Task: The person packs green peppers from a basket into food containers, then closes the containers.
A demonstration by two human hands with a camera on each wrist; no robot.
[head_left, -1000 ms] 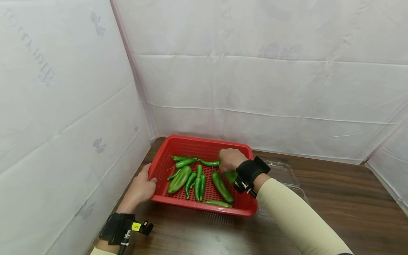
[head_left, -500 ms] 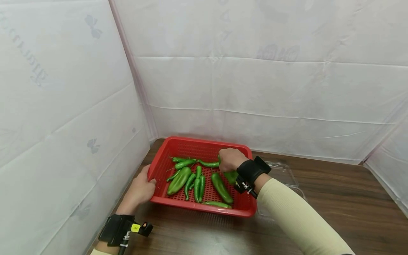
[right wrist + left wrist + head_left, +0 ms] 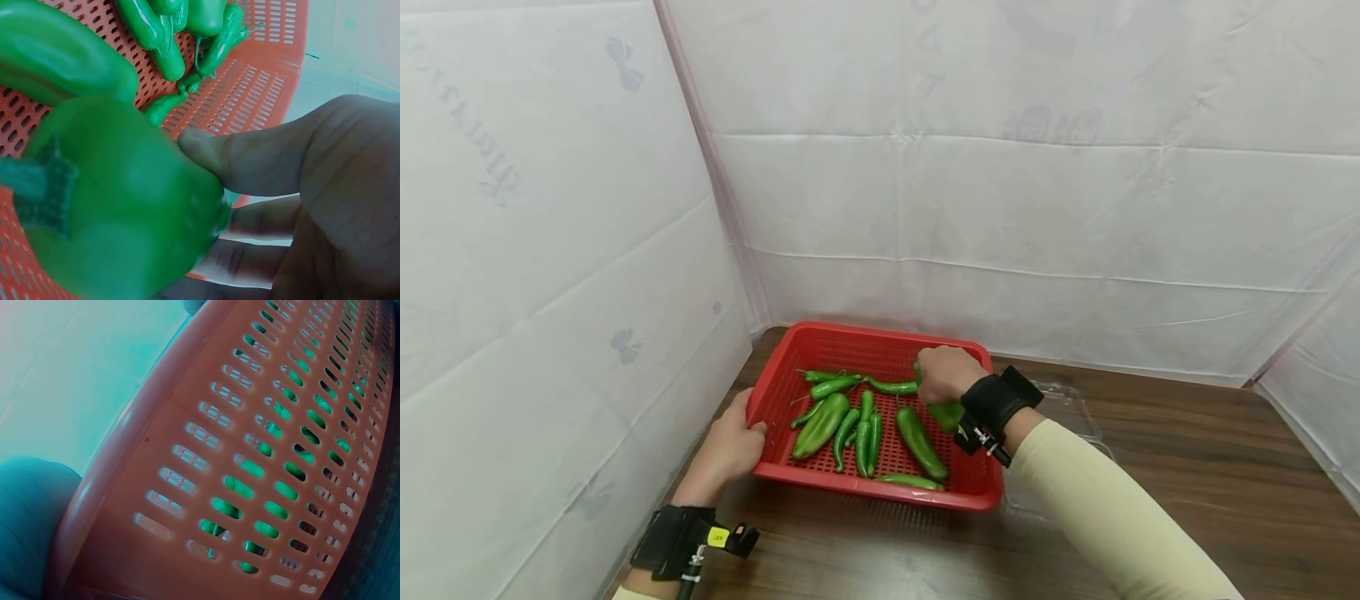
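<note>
**Draped recording booth with a single table**

White sheeting (image 3: pixel 1000 192), creased and faintly printed, hangs as walls behind and to both sides of a dark wood-grain table (image 3: pixel 1187 467). On the table stand a red basket (image 3: pixel 820 346) of green peppers (image 3: pixel 822 423) and, beside it, a clear plastic container (image 3: pixel 1067 400).

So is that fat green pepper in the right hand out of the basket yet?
No. The right hand grips the fat green pepper inside the red basket; whether it touches the mesh, cannot tell.
</note>
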